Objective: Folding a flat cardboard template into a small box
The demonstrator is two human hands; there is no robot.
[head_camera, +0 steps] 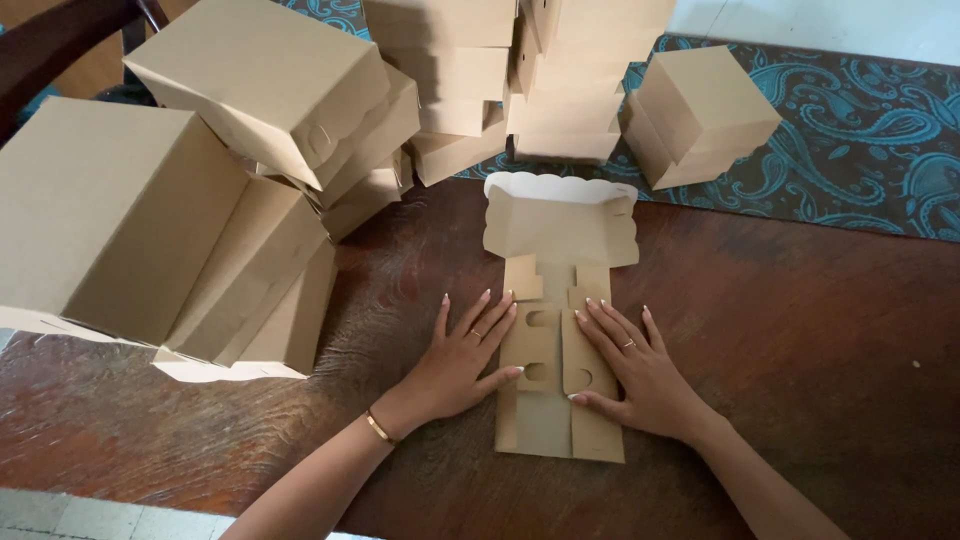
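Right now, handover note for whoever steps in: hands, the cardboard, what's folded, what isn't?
Left hand: flat, open, pressing the left flap of the flat brown cardboard box blank.
Right hand: flat, open, on the right flap.
Blank lies on the dark wooden table, scalloped lid end away from the person.
Done: side flaps folded inward; assembled brown cardboard boxes stacked behind and to the left.
Left: this blank is not yet a box.

A dark wooden table carries a teal paisley cloth, with pale floor tiles below.
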